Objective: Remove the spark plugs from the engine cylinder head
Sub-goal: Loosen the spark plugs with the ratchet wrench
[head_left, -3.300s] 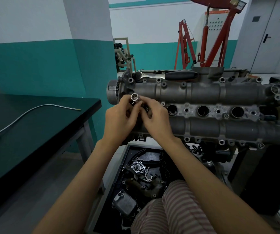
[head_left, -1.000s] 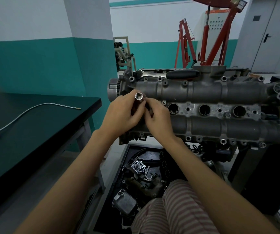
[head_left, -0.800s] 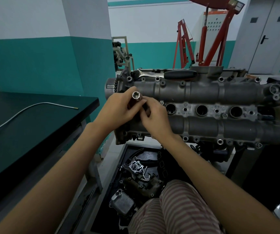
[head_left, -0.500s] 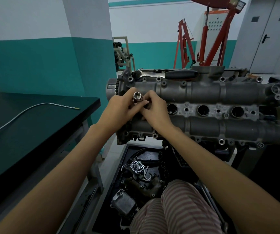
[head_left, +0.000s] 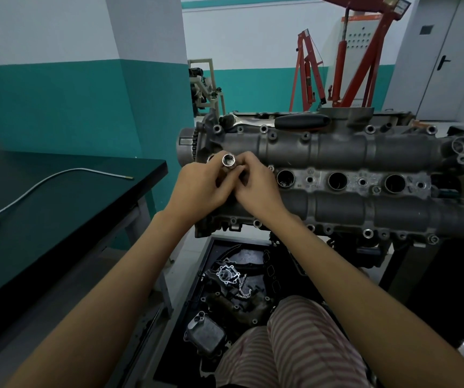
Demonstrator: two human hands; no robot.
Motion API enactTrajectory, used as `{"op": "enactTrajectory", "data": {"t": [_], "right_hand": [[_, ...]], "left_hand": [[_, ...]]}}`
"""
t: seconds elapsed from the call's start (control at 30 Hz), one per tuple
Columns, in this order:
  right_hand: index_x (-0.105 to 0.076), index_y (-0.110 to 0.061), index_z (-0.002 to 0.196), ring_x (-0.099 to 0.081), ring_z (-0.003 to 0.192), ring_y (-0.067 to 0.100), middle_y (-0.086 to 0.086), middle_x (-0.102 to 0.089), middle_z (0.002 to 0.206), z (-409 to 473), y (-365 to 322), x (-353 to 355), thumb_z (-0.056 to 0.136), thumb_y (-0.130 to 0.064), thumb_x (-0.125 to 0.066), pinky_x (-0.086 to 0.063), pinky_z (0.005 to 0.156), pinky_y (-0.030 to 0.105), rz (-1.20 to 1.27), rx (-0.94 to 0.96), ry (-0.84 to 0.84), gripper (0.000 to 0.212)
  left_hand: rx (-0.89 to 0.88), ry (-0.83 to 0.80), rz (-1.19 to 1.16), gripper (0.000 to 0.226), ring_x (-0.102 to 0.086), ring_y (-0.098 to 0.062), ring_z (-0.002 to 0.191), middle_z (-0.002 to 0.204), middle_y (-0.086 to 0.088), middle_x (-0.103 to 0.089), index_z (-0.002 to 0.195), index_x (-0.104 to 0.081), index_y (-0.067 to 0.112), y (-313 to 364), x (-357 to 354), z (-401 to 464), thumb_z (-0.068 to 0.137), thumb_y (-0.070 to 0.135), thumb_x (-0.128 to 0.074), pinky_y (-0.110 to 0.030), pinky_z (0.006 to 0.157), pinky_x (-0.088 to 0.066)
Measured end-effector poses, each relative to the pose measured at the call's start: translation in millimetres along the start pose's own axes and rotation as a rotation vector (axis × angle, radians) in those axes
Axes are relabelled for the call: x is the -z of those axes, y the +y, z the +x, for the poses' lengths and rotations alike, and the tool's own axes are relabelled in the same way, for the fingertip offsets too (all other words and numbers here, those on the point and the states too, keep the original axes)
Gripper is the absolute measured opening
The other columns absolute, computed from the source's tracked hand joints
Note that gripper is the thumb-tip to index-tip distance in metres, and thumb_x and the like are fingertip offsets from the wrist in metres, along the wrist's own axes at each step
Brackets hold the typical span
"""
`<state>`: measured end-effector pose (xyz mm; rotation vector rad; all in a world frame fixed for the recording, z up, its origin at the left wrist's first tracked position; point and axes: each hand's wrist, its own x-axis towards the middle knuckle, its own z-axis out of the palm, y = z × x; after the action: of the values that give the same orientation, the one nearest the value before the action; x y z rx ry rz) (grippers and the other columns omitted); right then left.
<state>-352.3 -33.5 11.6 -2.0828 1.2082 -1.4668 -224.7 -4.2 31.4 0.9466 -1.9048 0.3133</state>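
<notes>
The grey engine cylinder head (head_left: pixel 337 152) sits on a stand ahead of me, with three open spark plug wells (head_left: pixel 337 181) in a row along its middle. A silver spark plug socket (head_left: pixel 228 161) stands up over the leftmost well, its open end facing me. My left hand (head_left: pixel 198 189) grips the socket's barrel from the left. My right hand (head_left: pixel 256 186) pinches it from the right, fingertips just under its rim. The leftmost well and any plug inside the socket are hidden by my hands.
A ratchet with a black handle (head_left: pixel 300 122) lies on the head's far edge. A dark workbench (head_left: pixel 43 214) with a thin flexible metal rod (head_left: pixel 57 177) stands to the left. Below the head a black tray (head_left: pixel 236 278) holds engine parts. Red engine hoists (head_left: pixel 345 60) stand behind.
The socket has risen slightly higher out of the leftmost well. My fingers have shifted their hold around it as both hands stay on it.
</notes>
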Motion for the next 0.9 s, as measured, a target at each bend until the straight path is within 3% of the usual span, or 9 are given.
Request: {"op": "enactTrajectory", "data": {"t": [0.1, 0.23, 0.33, 0.43, 0.5, 0.6, 0.67, 0.77, 0.9], "right_hand": [[-0.045, -0.022, 0.090, -0.048, 0.070, 0.005, -0.004, -0.055, 0.087, 1.4, -0.7, -1.0, 0.080, -0.018, -0.065, -0.037, 0.060, 0.023, 0.013, 0.001, 0.052, 0.022], [-0.049, -0.013, 0.079, -0.052, 0.074, 0.016, 0.004, -0.057, 0.085, 0.6, -1.7, -2.3, 0.077, -0.008, -0.063, -0.046, 0.064, 0.038, 0.052, 0.018, 0.082, 0.015], [-0.050, -0.015, 0.076, -0.055, 0.074, 0.019, 0.005, -0.059, 0.081, -0.4, -0.9, -1.3, 0.078, -0.006, -0.061, -0.048, 0.067, 0.043, 0.074, 0.044, 0.083, 0.014], [-0.057, -0.019, 0.084, -0.058, 0.071, 0.016, 0.002, -0.062, 0.081, -0.5, 1.2, 0.4, 0.081, -0.009, -0.057, -0.051, 0.067, 0.043, 0.122, 0.031, 0.001, 0.010], [-0.062, -0.020, 0.095, -0.055, 0.066, 0.007, -0.004, -0.064, 0.082, -0.9, 2.1, 0.6, 0.083, -0.013, -0.054, -0.050, 0.063, 0.036, 0.092, 0.051, -0.016, 0.017], [-0.061, -0.023, 0.106, -0.054, 0.079, 0.000, -0.009, -0.063, 0.097, -1.6, 1.6, -0.5, 0.081, -0.013, -0.054, -0.044, 0.069, 0.022, 0.074, 0.080, 0.013, 0.028], [-0.056, -0.020, 0.100, -0.054, 0.088, 0.007, -0.003, -0.058, 0.101, -0.1, 2.9, -2.4, 0.078, -0.013, -0.061, -0.045, 0.074, 0.023, 0.073, 0.055, 0.058, 0.023], [-0.050, -0.018, 0.083, -0.051, 0.076, 0.009, 0.001, -0.058, 0.088, 1.4, 3.6, -4.1, 0.077, -0.013, -0.065, -0.041, 0.064, 0.023, 0.066, 0.021, 0.107, 0.017], [-0.055, -0.011, 0.082, -0.053, 0.069, 0.018, 0.005, -0.059, 0.081, -1.3, 2.3, -1.9, 0.080, -0.012, -0.059, -0.047, 0.060, 0.038, 0.113, 0.083, 0.074, 0.005]], "left_hand": [[0.069, 0.055, -0.020, 0.032, -0.055, -0.027, 0.049, 0.057, -0.012, -0.059, 0.082, -0.058, -0.003, 1.2, -3.4, 1.5, 0.087, 0.028, -0.064, -0.044, 0.049, -0.045], [0.080, 0.123, -0.019, 0.041, -0.047, -0.028, 0.044, 0.051, -0.012, -0.052, 0.069, -0.050, -0.002, 4.9, -6.9, 2.1, 0.083, 0.033, -0.068, -0.041, 0.044, -0.040], [0.060, 0.105, -0.010, 0.041, -0.054, -0.023, 0.046, 0.055, -0.008, -0.058, 0.080, -0.058, 0.002, 4.1, -5.8, 0.1, 0.086, 0.042, -0.059, -0.038, 0.045, -0.044], [0.007, 0.062, -0.004, 0.028, -0.056, -0.018, 0.047, 0.058, -0.004, -0.062, 0.096, -0.063, 0.006, 1.2, -3.2, -2.6, 0.088, 0.032, -0.055, -0.037, 0.046, -0.047], [0.038, 0.063, -0.024, 0.023, -0.058, -0.021, 0.049, 0.059, -0.006, -0.063, 0.093, -0.063, 0.004, -0.6, -2.8, -2.2, 0.089, 0.026, -0.058, -0.041, 0.049, -0.047], [0.088, 0.109, -0.028, 0.032, -0.056, -0.025, 0.050, 0.058, -0.010, -0.060, 0.080, -0.057, -0.002, 1.6, -5.7, 0.3, 0.086, 0.028, -0.064, -0.042, 0.049, -0.045], [0.105, 0.135, -0.016, 0.038, -0.051, -0.026, 0.047, 0.054, -0.011, -0.056, 0.073, -0.051, -0.002, 5.4, -7.1, 1.3, 0.083, 0.031, -0.067, -0.040, 0.046, -0.042], [0.104, 0.129, -0.012, 0.042, -0.051, -0.027, 0.046, 0.054, -0.011, -0.055, 0.073, -0.051, -0.003, 5.5, -7.9, 1.6, 0.083, 0.034, -0.067, -0.043, 0.046, -0.042], [0.052, 0.106, -0.064, 0.032, -0.057, -0.018, 0.050, 0.061, -0.004, -0.062, 0.089, -0.059, 0.004, 2.7, -5.0, -1.9, 0.088, 0.035, -0.059, -0.038, 0.048, -0.046]]}}
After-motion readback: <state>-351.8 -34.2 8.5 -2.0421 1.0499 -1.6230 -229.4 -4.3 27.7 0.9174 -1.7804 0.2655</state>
